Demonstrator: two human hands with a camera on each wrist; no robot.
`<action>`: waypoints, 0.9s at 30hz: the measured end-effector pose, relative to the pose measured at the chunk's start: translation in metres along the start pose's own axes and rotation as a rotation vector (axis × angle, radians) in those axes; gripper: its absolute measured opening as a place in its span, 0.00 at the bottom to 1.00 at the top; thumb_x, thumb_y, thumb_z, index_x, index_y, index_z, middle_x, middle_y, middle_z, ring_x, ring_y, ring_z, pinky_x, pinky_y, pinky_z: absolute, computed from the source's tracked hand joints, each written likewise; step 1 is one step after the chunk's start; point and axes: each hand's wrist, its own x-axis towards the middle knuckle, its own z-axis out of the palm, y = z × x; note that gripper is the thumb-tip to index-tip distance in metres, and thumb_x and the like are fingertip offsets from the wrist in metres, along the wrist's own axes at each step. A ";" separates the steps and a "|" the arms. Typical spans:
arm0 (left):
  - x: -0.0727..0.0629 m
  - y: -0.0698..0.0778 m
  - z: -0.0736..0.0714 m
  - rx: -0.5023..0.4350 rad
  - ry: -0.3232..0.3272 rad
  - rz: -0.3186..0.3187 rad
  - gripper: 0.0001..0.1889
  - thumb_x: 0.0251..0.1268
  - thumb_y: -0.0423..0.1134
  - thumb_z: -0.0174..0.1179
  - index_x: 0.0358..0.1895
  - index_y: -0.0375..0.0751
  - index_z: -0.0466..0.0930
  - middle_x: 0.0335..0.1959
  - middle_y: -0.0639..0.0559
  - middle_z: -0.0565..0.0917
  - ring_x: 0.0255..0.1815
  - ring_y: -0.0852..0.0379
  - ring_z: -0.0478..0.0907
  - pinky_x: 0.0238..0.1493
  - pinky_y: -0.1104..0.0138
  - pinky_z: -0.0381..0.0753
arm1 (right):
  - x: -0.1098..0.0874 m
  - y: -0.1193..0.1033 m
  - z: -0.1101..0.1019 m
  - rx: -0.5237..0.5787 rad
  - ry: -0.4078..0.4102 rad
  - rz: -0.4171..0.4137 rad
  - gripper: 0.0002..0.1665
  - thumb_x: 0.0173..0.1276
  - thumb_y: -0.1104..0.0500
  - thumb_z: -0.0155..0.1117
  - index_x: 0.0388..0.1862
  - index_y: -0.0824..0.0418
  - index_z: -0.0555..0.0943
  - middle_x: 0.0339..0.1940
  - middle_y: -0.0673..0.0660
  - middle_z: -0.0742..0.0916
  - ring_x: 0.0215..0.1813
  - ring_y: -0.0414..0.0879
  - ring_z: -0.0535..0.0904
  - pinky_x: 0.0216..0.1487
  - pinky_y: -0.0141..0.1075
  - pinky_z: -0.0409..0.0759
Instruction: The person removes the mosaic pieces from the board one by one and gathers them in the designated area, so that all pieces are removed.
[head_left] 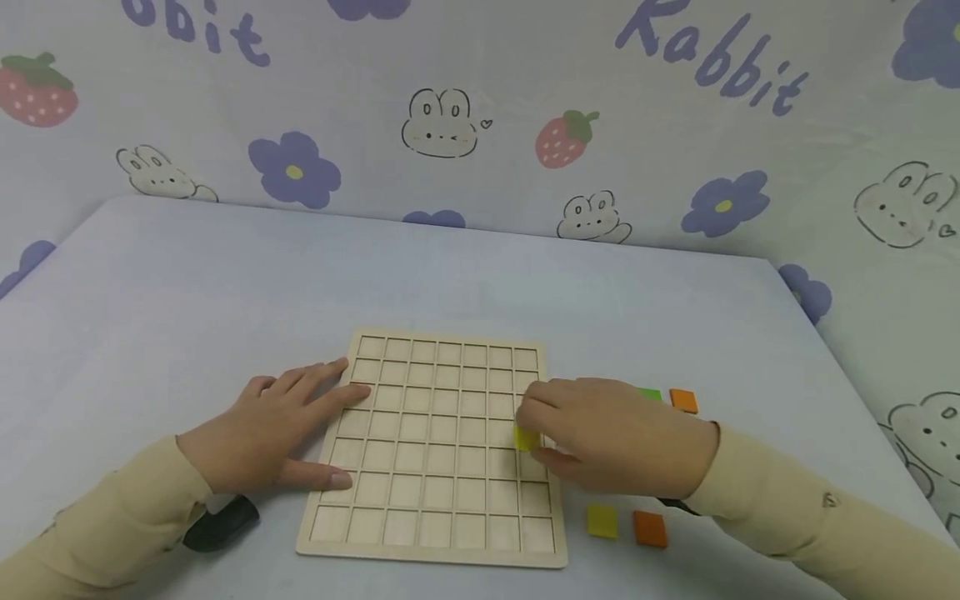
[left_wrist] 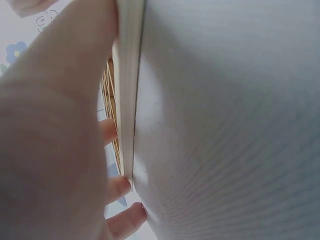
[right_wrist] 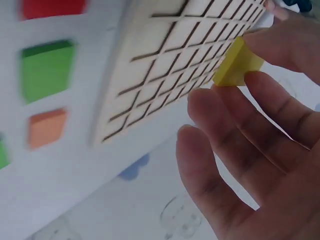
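Observation:
A pale wooden grid board [head_left: 429, 551] with square recesses lies flat on the table. My right hand [head_left: 607, 433] is over the board's right edge and pinches a yellow square tile [head_left: 527, 438] between thumb and fingers. In the right wrist view the yellow tile [right_wrist: 239, 65] is tilted above the grid, the other fingers spread apart from it. On the board's left edge rests my left hand [head_left: 262, 425], fingers spread, thumb and index finger on the frame and outer squares. The left wrist view shows the fingertips [left_wrist: 119, 189] along the board's side.
Right of the board lie a yellow tile [head_left: 602, 522], a dark orange tile [head_left: 650, 529], an orange tile [head_left: 683, 401] and a green tile [head_left: 649, 394] partly behind my right hand. A red tile [right_wrist: 52, 7] shows in the right wrist view. A patterned cloth [head_left: 480, 75] hangs behind the table.

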 end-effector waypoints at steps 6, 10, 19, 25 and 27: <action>0.000 -0.001 0.001 0.014 0.001 0.004 0.47 0.53 0.78 0.46 0.73 0.56 0.57 0.74 0.39 0.57 0.70 0.38 0.60 0.55 0.38 0.63 | -0.052 0.015 -0.004 0.018 -0.020 0.144 0.15 0.56 0.58 0.72 0.35 0.47 0.74 0.37 0.39 0.77 0.32 0.31 0.70 0.32 0.26 0.73; 0.001 -0.001 0.000 0.011 -0.008 -0.005 0.47 0.52 0.79 0.45 0.73 0.56 0.56 0.74 0.40 0.56 0.71 0.38 0.59 0.55 0.37 0.63 | -0.078 0.022 0.001 0.038 -0.112 0.273 0.15 0.56 0.56 0.73 0.35 0.44 0.74 0.36 0.37 0.78 0.32 0.30 0.72 0.33 0.28 0.77; 0.001 -0.002 0.001 0.006 -0.001 0.013 0.47 0.52 0.78 0.47 0.73 0.55 0.57 0.74 0.39 0.57 0.70 0.38 0.60 0.54 0.39 0.63 | -0.113 0.033 0.022 0.104 -0.280 0.442 0.18 0.55 0.53 0.74 0.40 0.41 0.76 0.41 0.36 0.79 0.38 0.33 0.76 0.42 0.34 0.82; 0.001 -0.001 -0.001 -0.002 -0.010 0.004 0.47 0.52 0.78 0.47 0.73 0.55 0.57 0.74 0.39 0.56 0.71 0.38 0.58 0.55 0.38 0.62 | -0.120 0.033 0.028 0.083 -0.227 0.394 0.20 0.52 0.54 0.77 0.40 0.43 0.76 0.39 0.37 0.78 0.36 0.33 0.74 0.40 0.31 0.81; 0.001 -0.001 -0.001 -0.008 -0.012 0.001 0.47 0.52 0.78 0.47 0.73 0.55 0.57 0.74 0.39 0.56 0.71 0.38 0.58 0.55 0.38 0.62 | -0.121 0.034 0.029 0.080 -0.213 0.381 0.20 0.51 0.54 0.77 0.40 0.43 0.76 0.39 0.37 0.78 0.35 0.32 0.73 0.39 0.31 0.81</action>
